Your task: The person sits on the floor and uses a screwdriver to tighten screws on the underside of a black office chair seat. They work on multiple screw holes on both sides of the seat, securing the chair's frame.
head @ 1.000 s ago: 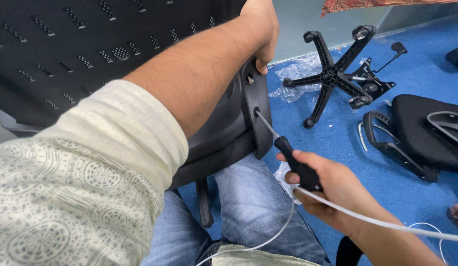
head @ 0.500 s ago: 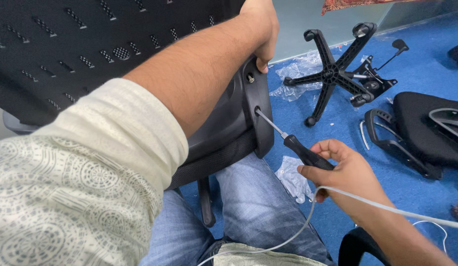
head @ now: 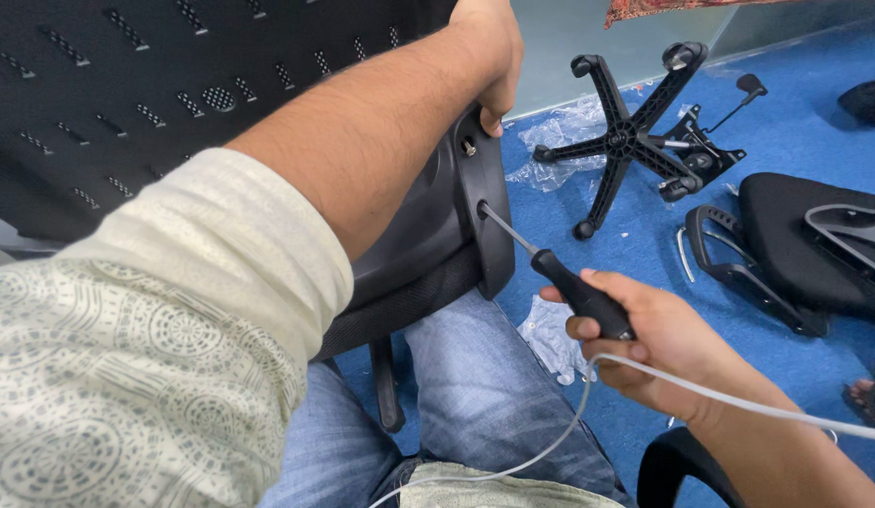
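Right hand (head: pixel 658 343) clamped on black screwdriver (head: pixel 580 296) handle, shaft tip seated in lower hole of black chair back (head: pixel 155 85) bracket edge, just below a fitted bolt (head: pixel 468 147). Left hand (head: pixel 489 47) closed over top edge of chair back, which rests across jeans-clad lap. On blue floor (head: pixel 795 132): star-shaped chair base (head: pixel 630 136), seat cushion (head: pixel 823 245), clear plastic wrap (head: pixel 559 136); white cable (head: pixel 738 400) across right wrist.
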